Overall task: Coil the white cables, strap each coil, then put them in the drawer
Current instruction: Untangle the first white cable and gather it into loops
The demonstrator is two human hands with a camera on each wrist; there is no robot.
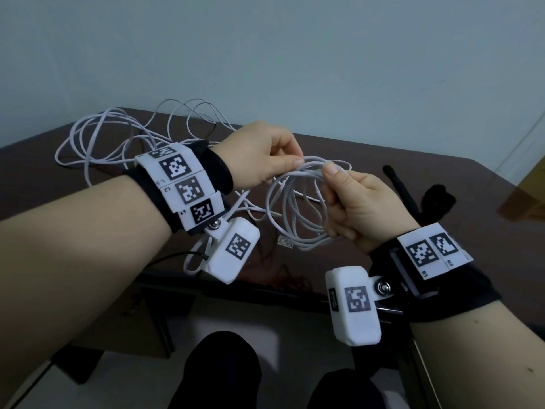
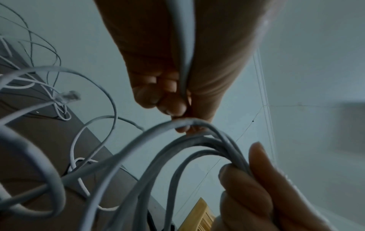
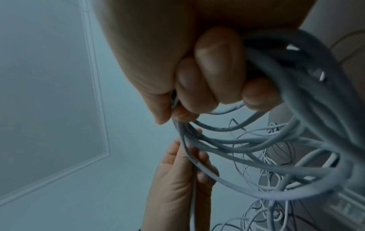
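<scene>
Between both hands, white cable coil [image 1: 298,202], right hand [image 1: 358,208] gripping loops, left hand [image 1: 265,156] pinching strand

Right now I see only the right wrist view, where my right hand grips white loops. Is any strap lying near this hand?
Observer: Black items lie on the table beyond the right hand; whether they are straps, I cannot tell.
Operator: Where is the coil's end?
Observer: A clear connector dangles under the coil.
Operator: And the uncoiled rest?
Observer: A loose tangle lies on the table's far left, behind the left hand.
</scene>
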